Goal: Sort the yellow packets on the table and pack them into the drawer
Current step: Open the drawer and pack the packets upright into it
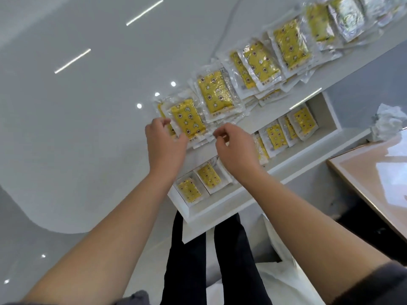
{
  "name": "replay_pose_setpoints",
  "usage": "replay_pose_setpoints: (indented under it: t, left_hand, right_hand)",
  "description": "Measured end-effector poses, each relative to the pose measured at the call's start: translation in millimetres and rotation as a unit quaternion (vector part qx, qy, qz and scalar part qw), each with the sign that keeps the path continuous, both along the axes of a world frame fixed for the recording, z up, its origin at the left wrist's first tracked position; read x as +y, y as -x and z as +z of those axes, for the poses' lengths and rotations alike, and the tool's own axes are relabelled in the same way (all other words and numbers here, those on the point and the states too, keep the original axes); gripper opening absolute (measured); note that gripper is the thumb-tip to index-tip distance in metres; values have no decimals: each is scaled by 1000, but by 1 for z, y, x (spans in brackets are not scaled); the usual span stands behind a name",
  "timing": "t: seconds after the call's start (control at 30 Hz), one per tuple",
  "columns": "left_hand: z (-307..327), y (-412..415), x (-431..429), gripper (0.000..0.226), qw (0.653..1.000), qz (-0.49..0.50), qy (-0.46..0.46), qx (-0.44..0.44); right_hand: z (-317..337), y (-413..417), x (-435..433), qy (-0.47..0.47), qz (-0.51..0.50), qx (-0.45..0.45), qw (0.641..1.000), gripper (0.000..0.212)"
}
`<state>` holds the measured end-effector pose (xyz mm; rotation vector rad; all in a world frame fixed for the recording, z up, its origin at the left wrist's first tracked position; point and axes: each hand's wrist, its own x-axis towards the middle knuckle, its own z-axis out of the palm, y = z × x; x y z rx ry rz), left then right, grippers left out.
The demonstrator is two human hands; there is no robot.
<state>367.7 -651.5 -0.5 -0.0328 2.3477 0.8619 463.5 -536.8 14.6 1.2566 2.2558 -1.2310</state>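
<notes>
Yellow packets [259, 60], printed with small brown-and-white figures and stars and sealed in clear wrappers, lie in overlapping stacks along the edge of a white table [88, 106]. The dark print on their white strips is too small to read. The left hand [165, 142] grips the nearest packet [187, 119], fingers curled over its left edge. The right hand [233, 144] hovers just beside it with thumb and fingers curled together; whether they pinch the wrapper cannot be told. The open drawer [220, 208] below holds stored packets [276, 136]. Crumpled paper [387, 122] sits far right.
</notes>
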Motion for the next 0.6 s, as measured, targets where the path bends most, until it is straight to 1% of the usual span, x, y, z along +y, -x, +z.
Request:
replay_pose_setpoints:
  t: [0.07, 0.13, 0.2, 0.27, 0.37, 0.4, 0.47, 0.53, 0.6]
  left_hand:
    - [-7, 18, 3, 48, 999, -27, 19, 42]
    - [-16, 35, 8, 50, 992, -79, 38, 88]
    - [-25, 51, 14, 51, 978, -158, 71, 115]
    - [-34, 62, 19, 54, 958, -234, 106, 123]
    - [-42, 75, 24, 52, 940, -286, 130, 132]
    - [-42, 79, 25, 48, 938, -290, 129, 137]
    - [-42, 86, 25, 32, 939, -294, 116, 137]
    - [-41, 91, 22, 20, 946, -289, 99, 110]
    - [-37, 94, 16, 17, 957, -275, 66, 62]
  right_hand:
    - [0, 18, -5, -49, 6, 31, 998, 23]
    - [-2, 32, -5, -111, 22, 56, 992, 27]
    - [-6, 43, -2, -165, 59, 44, 984, 34]
    - [-9, 52, 1, -195, 88, 28, 976, 38]
    - [-15, 58, 4, -188, 108, 19, 976, 37]
    - [-16, 60, 4, -183, 111, 14, 977, 36]
    - [-17, 60, 4, -176, 111, 13, 978, 34]
    - [-17, 58, 1, -163, 106, 25, 981, 33]
    - [-18, 56, -2, -153, 98, 42, 982, 33]
